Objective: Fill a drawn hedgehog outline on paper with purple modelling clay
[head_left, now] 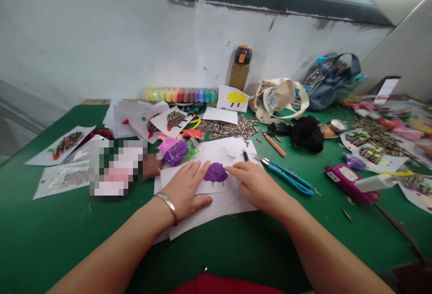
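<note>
Between my hands, purple clay (216,172) sits on white paper (204,152); my right hand (254,184) points its index at the edge, any pinch unclear. My left hand (189,188) spreads flat, seemingly steadying everything. Blue cutter (286,176) rests rightward, handily near.

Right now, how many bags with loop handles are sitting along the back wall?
2: a cream bag just right of the bottle, and a blue bag farther right. Any behind them would be hidden.
</note>
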Action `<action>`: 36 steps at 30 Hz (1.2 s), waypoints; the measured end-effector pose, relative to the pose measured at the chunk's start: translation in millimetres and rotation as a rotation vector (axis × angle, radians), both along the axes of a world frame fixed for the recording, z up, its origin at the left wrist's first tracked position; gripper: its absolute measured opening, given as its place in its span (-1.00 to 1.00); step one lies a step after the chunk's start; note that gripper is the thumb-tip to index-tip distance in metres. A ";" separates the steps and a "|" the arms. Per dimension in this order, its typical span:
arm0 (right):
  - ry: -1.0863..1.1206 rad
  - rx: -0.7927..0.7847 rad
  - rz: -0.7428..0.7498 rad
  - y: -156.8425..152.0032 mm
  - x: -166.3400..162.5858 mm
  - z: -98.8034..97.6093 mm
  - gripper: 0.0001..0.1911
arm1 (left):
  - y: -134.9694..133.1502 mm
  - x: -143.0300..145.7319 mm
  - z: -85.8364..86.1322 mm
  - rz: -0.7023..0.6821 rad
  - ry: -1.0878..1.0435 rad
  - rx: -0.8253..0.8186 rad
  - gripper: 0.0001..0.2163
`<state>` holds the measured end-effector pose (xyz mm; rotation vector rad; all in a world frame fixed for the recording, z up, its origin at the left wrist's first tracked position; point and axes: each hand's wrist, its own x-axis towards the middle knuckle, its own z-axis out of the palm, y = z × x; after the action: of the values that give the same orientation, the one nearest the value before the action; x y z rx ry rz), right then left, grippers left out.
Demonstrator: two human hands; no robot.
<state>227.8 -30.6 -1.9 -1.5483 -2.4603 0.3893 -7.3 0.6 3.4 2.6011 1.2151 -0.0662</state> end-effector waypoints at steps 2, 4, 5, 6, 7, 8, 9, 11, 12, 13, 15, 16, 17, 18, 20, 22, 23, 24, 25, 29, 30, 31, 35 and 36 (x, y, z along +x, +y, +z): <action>-0.037 0.000 0.026 -4.2 -0.6 0.7 -0.40 | -1.0 0.6 0.4 0.004 -0.011 0.003 -0.24; -0.076 0.013 0.035 -9.3 -3.3 0.7 -0.38 | -1.4 1.9 0.6 0.001 -0.004 0.015 -0.24; -0.092 0.025 0.034 -11.6 -4.9 0.1 -0.37 | -1.5 2.5 0.5 0.002 0.005 0.019 -0.24; -0.107 0.040 0.033 -13.6 -6.4 -0.9 -0.36 | -1.5 3.0 0.1 0.004 0.015 0.021 -0.24; -0.122 0.055 0.035 -15.1 -7.7 -2.1 -0.37 | -1.4 3.2 -0.4 0.005 0.026 0.023 -0.23; -0.140 0.070 0.039 -16.2 -8.8 -3.6 -0.39 | -1.4 3.2 -1.2 0.003 0.034 0.028 -0.23; -0.160 0.085 0.043 -17.0 -9.6 -4.9 -0.42 | -1.3 3.1 -2.0 0.000 0.038 0.037 -0.23; -0.201 0.110 0.046 -17.7 -10.4 -6.8 -0.47 | -1.2 2.6 -3.3 -0.008 0.031 0.058 -0.26; -0.217 0.119 0.043 -17.8 -10.5 -7.1 -0.49 | -1.2 2.5 -3.6 -0.010 0.024 0.062 -0.27; -0.229 0.125 0.037 -17.8 -10.4 -7.0 -0.50 | -1.3 2.5 -3.6 -0.009 0.022 0.061 -0.28; -0.241 0.124 0.022 -17.6 -9.6 -5.8 -0.51 | -1.5 2.9 -2.8 -0.001 0.035 0.042 -0.28; -0.243 0.120 0.013 -17.4 -9.0 -5.1 -0.50 | -1.5 3.1 -2.3 0.004 0.044 0.031 -0.27; -0.244 0.114 0.006 -17.0 -8.4 -4.4 -0.49 | -1.6 3.2 -1.9 0.009 0.048 0.022 -0.27; -0.244 0.109 0.002 -16.5 -7.7 -3.8 -0.49 | -1.6 3.2 -1.8 0.012 0.045 0.018 -0.27; -0.244 0.103 0.002 -15.2 -6.3 -3.4 -0.50 | -1.5 2.7 -2.6 0.009 0.023 0.024 -0.27; -0.232 0.099 0.002 -14.1 -5.0 -3.5 -0.52 | -1.3 2.1 -3.9 -0.001 0.002 0.035 -0.28; -0.220 0.095 -0.001 -13.8 -4.5 -3.7 -0.54 | -1.2 2.0 -4.3 -0.002 -0.002 0.035 -0.27; -0.205 0.092 -0.006 -13.8 -4.2 -3.7 -0.54 | -1.2 2.1 -4.3 0.002 -0.002 0.032 -0.27; -0.193 0.090 -0.009 -14.1 -4.2 -3.7 -0.53 | -1.3 2.4 -4.0 0.007 0.000 0.027 -0.26; -0.192 0.110 0.034 -17.7 -8.3 -2.8 -0.44 | -1.8 4.1 -1.7 0.017 0.036 0.008 -0.25; -0.205 0.112 0.054 -18.6 -10.1 -2.4 -0.44 | -1.9 4.2 -1.6 0.016 0.039 0.010 -0.25; -0.219 0.110 0.070 -19.3 -11.9 -2.0 -0.45 | -1.9 4.0 -1.9 0.016 0.036 0.017 -0.25; -0.262 0.094 0.070 -19.9 -16.2 -0.5 -0.50 | -1.6 1.8 -5.6 0.009 -0.004 0.040 -0.27; -0.269 0.093 0.064 -19.8 -16.1 -0.2 -0.51 | -1.5 1.4 -6.4 0.007 -0.007 0.037 -0.27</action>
<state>211.7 -50.3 -2.1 -1.5777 -2.6890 0.0776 -5.9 -0.9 -3.0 2.6264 1.2343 -0.0336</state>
